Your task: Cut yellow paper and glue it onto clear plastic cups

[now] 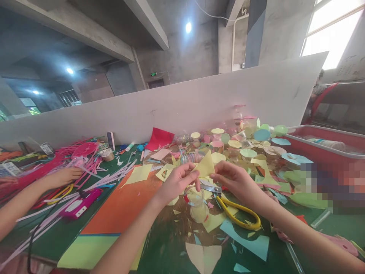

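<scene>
A folded piece of yellow paper [205,166] is held up between both hands over the middle of the table. My left hand [182,179] pinches its left side, and my right hand [232,177] grips its lower right corner. Just below lie scissors with yellow handles [239,217], their blades partly under the paper and fingers. Under my left hand stands a clear plastic cup shape [196,201] with pale yellow inside. Paper scraps in blue [248,238] and cream [203,257] lie nearer to me.
Cups topped with coloured paper discs [218,131] crowd the back right, beside a red bin [322,140]. Orange sheets [122,205] lie left. Another person's hand [65,175] reaches among pink strips, near a magenta device [81,203]. A white partition [128,114] stands behind.
</scene>
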A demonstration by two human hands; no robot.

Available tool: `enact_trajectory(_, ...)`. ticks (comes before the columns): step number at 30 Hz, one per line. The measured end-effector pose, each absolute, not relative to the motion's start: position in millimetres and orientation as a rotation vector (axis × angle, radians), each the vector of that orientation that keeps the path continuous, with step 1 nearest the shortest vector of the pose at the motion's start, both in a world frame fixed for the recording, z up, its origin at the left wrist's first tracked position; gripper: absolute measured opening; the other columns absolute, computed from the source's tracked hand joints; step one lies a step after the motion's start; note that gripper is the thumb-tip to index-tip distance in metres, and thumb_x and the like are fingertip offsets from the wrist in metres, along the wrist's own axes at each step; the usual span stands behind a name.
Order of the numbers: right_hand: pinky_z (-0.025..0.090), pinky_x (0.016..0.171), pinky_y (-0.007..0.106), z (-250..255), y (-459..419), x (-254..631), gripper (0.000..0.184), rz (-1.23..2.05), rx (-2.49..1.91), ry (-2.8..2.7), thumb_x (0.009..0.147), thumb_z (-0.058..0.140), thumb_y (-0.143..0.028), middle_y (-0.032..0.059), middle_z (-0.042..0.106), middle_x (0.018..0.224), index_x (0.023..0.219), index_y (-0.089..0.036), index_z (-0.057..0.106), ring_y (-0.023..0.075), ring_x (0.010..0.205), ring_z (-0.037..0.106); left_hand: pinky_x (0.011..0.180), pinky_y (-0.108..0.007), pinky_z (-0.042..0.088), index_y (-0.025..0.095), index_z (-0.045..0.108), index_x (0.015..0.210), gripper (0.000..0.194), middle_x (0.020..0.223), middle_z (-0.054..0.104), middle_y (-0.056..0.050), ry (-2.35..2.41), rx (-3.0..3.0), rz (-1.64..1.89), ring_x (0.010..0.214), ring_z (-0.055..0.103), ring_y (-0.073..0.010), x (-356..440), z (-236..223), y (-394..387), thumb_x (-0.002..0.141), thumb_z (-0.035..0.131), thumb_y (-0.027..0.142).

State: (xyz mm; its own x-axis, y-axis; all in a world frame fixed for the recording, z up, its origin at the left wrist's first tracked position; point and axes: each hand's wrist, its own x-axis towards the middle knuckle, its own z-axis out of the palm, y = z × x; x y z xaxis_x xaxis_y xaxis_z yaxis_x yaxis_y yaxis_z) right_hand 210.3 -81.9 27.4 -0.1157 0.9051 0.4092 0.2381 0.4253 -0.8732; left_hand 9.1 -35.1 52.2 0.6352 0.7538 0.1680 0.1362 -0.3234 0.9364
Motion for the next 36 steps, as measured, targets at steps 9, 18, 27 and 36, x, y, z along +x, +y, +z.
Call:
enact_trajectory(9, 0.038, 0.060, 0.026, 25, -78, 212, 0.033, 0.863, -1.062, -1.596, 0.084, 0.059, -0.051, -0.0051, 0.047, 0.069, 0.073, -0.021, 0.050, 0.0126, 0.063, 0.045, 0.056, -0.024, 0.034, 0.019, 0.052, 0.088, 0.027, 0.063, 0.061, 0.002, 0.755, 1.907, 0.749, 0.058, 0.052, -0.0130, 11, 50, -36, 0.093, 0.047, 0.045)
enact_trajectory(18, 0.046, 0.074, 0.029, 21, -78, 202, 0.025, 1.160, -0.831, -1.600, 0.086, 0.063, -0.043, 0.0015, 0.063, 0.088, 0.095, -0.020, 0.059, 0.0169, 0.082, 0.058, 0.059, -0.022, 0.038, 0.019, 0.056, 0.091, 0.023, 0.071, 0.061, 0.001, 0.739, 1.971, 0.750, 0.065, 0.054, -0.0125, 16, 49, -46, 0.094, 0.046, 0.040)
enact_trajectory(27, 0.047, 0.078, 0.029, 36, -86, 208, 0.044, 0.998, -1.008, -1.783, 0.096, 0.040, -0.049, 0.0038, 0.069, 0.081, 0.079, -0.019, 0.067, 0.0190, 0.079, 0.062, 0.071, -0.024, 0.043, 0.021, 0.056, 0.088, 0.025, 0.069, 0.061, 0.002, 0.725, 2.005, 0.719, 0.071, 0.059, -0.0128, 14, 54, -47, 0.096, 0.043, 0.040)
enact_trajectory(36, 0.045, 0.077, 0.027, 37, -86, 210, 0.045, 0.818, -1.160, -1.900, 0.098, 0.037, -0.044, 0.0024, 0.071, 0.080, 0.073, -0.019, 0.066, 0.0177, 0.076, 0.064, 0.083, -0.029, 0.044, 0.025, 0.064, 0.094, 0.020, 0.096, 0.057, -0.002, 0.865, 2.322, 0.980, 0.095, 0.052, -0.0184, 12, 42, -35, 0.091, 0.053, 0.042)
